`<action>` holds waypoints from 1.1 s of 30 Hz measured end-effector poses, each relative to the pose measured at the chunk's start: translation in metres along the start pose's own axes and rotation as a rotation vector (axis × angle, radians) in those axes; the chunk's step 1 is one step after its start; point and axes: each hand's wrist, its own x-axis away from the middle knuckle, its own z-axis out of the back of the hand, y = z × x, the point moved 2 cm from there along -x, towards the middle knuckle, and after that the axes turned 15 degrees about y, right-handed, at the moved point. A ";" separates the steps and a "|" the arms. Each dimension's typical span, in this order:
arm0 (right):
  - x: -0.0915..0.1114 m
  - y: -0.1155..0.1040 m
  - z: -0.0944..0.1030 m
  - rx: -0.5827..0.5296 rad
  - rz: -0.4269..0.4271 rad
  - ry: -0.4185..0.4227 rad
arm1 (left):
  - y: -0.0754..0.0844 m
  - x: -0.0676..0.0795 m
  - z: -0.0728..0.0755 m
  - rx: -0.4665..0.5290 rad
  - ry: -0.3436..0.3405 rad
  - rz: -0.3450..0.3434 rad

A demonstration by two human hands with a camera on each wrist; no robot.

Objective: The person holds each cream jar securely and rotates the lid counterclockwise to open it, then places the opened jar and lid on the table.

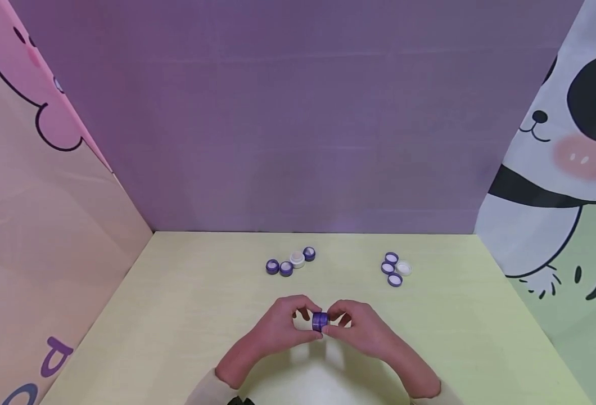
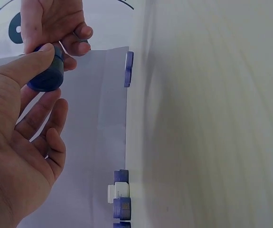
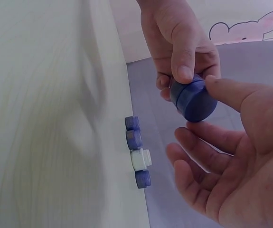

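In the head view a small purple jar [image 1: 320,322] lies on its side in the air above the near middle of the table. My left hand [image 1: 289,323] pinches one end between thumb and fingertips, and my right hand [image 1: 357,327] pinches the other. A seam runs round the jar [image 3: 195,99] in the right wrist view, between a body part and a cap part that sit together. Whether the threads are engaged I cannot tell. In the left wrist view the left thumb lies across the jar [image 2: 48,76], while the remaining fingers curve loosely below it.
Farther back stand small open-looking jars, several in a row: purple ones [image 1: 286,269] and a white one [image 1: 297,259]. To their right lie flat round caps, purple [image 1: 395,279] and white [image 1: 403,268]. A purple wall [image 1: 298,140] rises behind the pale table [image 1: 202,292].
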 end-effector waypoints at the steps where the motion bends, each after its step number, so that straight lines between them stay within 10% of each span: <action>1: 0.000 0.000 0.000 -0.001 0.005 0.006 | 0.000 0.000 0.000 0.000 -0.001 0.001; 33: 0.004 0.003 -0.003 0.089 -0.091 -0.046 | 0.001 0.001 -0.002 -0.020 -0.031 0.001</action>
